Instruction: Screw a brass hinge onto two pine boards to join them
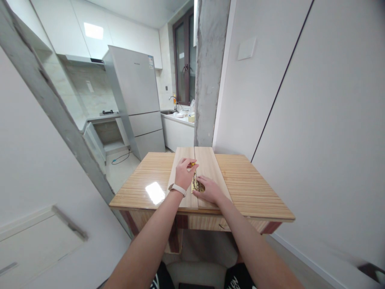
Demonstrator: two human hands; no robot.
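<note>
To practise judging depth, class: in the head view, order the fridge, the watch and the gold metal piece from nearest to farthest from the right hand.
1. Gold metal piece: at the right hand.
2. Watch: left of that hand.
3. Fridge: beyond the table, toward the left.

Your left wrist carries a wristwatch: a pale pinkish-white strap (179, 189) wraps it as a smooth, narrow band, and a small, darker case (171, 187) with a rounded outline sits toward the outer edge. Your left forearm (150, 233) and right forearm (249, 237) are bare as far as the view extends. Your clothing (164, 275) at the lower edge is black, with curved white print on your left side and white lettering, partly legible as "ON", on your right.
</note>
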